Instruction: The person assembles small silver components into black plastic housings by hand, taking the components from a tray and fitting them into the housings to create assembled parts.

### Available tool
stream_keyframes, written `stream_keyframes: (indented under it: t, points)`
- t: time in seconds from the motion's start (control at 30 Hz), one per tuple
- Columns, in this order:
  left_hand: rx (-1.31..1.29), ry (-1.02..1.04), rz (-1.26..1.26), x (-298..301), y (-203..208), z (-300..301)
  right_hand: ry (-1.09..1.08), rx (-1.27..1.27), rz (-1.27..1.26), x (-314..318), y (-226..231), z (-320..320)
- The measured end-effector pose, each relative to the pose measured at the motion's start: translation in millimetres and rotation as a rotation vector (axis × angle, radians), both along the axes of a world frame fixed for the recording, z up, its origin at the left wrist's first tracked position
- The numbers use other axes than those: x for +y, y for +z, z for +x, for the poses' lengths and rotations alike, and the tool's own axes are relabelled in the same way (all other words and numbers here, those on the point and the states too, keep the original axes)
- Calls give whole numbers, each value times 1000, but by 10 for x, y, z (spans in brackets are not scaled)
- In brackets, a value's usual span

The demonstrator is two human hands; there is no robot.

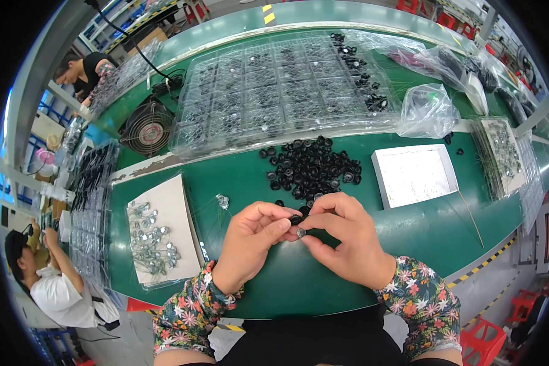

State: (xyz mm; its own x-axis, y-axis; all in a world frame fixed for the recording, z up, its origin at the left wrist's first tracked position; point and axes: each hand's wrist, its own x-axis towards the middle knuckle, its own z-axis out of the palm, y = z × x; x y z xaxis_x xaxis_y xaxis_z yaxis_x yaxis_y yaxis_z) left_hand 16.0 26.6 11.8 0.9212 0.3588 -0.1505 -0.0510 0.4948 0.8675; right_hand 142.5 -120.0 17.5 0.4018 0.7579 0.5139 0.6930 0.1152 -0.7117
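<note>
Both my hands meet over the green table [238, 177] near its front edge. My left hand [250, 241] pinches a small black ring part [296, 218] between thumb and fingers. My right hand [344, 238] holds a small shiny metal piece [301, 232] against that ring. Just beyond my fingers lies a heap of several black ring parts [314, 166]. One small clear-and-metal piece [223, 201] lies alone to the left of my hands.
A white board with several small metal pieces [155, 235] lies at the left. An empty white tray [413, 175] sits at the right. Clear compartment trays [274, 91] fill the back, beside a fan [147, 128] and plastic bags [427, 110]. Other people work at the left.
</note>
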Motion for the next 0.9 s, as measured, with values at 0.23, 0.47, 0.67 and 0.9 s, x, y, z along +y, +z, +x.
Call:
stream_keyframes:
  t: [0.23, 0.47, 0.67, 0.9]
  points:
    - [-27, -131, -179, 34, -69, -15, -55, -29, 57, -14, 31, 14]
    - [-61, -149, -221, 15, -99, 12, -128, -120, 119, 6, 31, -2]
    - [-84, -120, -205, -7, -139, 21, -131, -159, 139, 25, 36, -3]
    - [-92, -105, -194, -12, -134, 14, -128, -201, 136, 32, 48, 6]
